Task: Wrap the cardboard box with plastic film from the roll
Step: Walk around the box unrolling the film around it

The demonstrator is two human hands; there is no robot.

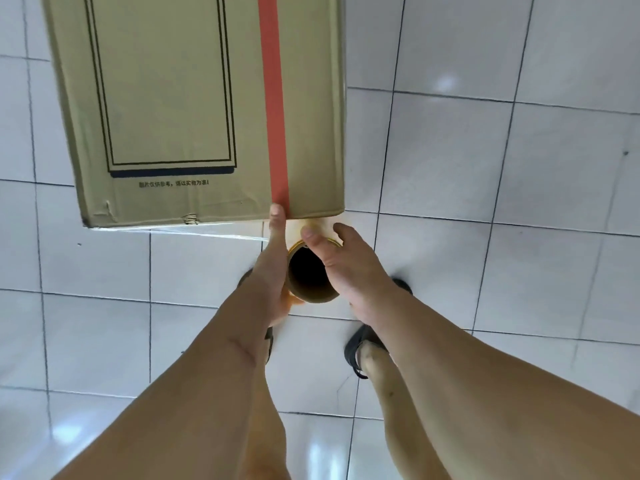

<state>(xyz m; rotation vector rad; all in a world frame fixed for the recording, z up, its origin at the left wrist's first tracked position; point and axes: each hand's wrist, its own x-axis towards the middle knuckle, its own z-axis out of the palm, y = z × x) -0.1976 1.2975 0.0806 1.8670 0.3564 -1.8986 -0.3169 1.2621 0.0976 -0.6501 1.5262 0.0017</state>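
Both hands' grip (277, 268) (346, 261) flanking roll (308, 275) — below box (194, 109)

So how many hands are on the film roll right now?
2: left hand holds the brown cardboard-core film roll's left side; right hand holds its right side.
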